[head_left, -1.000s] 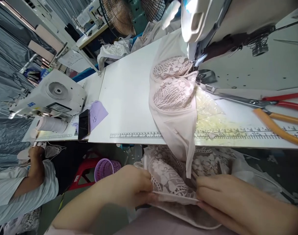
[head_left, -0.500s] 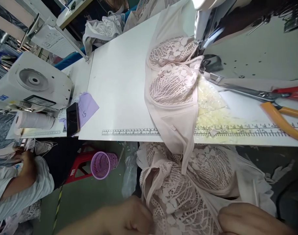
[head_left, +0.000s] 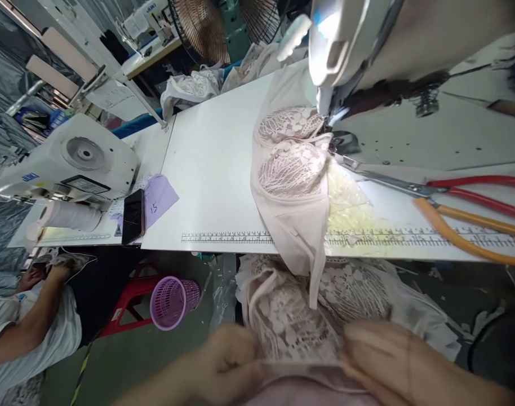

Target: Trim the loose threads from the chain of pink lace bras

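My left hand (head_left: 230, 361) and my right hand (head_left: 380, 355) are closed on a pale pink fabric edge (head_left: 302, 371), which stretches between them at the bottom of the view. Both hands are blurred. Behind them, a heap of pink lace garments (head_left: 283, 310) lies below the table's front edge. On the white table, a pink lace bra (head_left: 293, 169) reaches up to the needle area of the sewing machine (head_left: 346, 45), and its lower end hangs over the edge.
Red-handled scissors (head_left: 485, 186) and orange-handled ones (head_left: 452, 228) lie on the table's right side. At left are a phone (head_left: 133, 217), a purple paper (head_left: 159, 200) and another sewing machine (head_left: 78, 160). A purple basket (head_left: 168, 303) stands below; a seated person (head_left: 33, 327) works at far left.
The view has tilted up, showing more of the fan and machine. My hands have come closer together and raised the fabric edge, now stretched between them.
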Motion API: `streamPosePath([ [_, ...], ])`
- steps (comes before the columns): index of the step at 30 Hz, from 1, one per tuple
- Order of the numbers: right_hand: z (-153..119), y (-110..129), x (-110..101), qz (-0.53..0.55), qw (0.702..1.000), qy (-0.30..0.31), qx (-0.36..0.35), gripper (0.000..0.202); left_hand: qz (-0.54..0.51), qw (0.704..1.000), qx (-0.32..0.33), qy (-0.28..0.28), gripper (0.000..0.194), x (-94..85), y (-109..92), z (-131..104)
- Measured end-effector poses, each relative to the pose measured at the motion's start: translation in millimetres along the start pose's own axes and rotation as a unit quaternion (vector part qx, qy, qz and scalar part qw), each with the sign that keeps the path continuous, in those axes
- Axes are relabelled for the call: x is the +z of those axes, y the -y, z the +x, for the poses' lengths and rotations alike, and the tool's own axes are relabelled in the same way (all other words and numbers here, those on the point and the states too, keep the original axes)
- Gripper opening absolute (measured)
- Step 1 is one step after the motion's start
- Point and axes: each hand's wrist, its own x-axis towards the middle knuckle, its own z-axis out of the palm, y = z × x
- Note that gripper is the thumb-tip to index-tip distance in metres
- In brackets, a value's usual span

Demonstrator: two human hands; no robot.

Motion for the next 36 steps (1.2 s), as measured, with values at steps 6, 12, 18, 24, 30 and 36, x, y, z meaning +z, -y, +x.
streamPosePath([
  [6, 16, -3, -7, -0.073, 0.981, -0.177, 0.018, 0.015, 0.265, 0.949, 0.072, -0.153, 0.024, -19.9, -21, 36],
  [12, -2, 10, -4, -0.106, 0.991, -0.080, 0.023, 0.027, 0.287, 0.934, 0.090, -0.193, 0.025, -17.4, -17, 46],
  [18, 3, 15, -2, -0.046, 0.989, -0.123, 0.074, 0.016, 0.288, 0.928, 0.097, -0.218, 0.027, -15.8, -15, 53],
  [24, 9, 14, -8, 0.046, 0.975, -0.185, 0.118, 0.016, 0.355, 0.896, 0.110, -0.243, 0.019, -21.9, -11, 55],
  [30, 13, 9, -8, 0.070, 0.965, -0.218, 0.128, 0.015, 0.494, 0.807, 0.221, -0.238, 0.020, -5.9, -27, 58],
  [36, 15, 9, -7, 0.068, 0.962, -0.233, 0.125, 0.017, 0.524, 0.819, 0.222, -0.078, 0.016, 17.7, -22, 81],
])
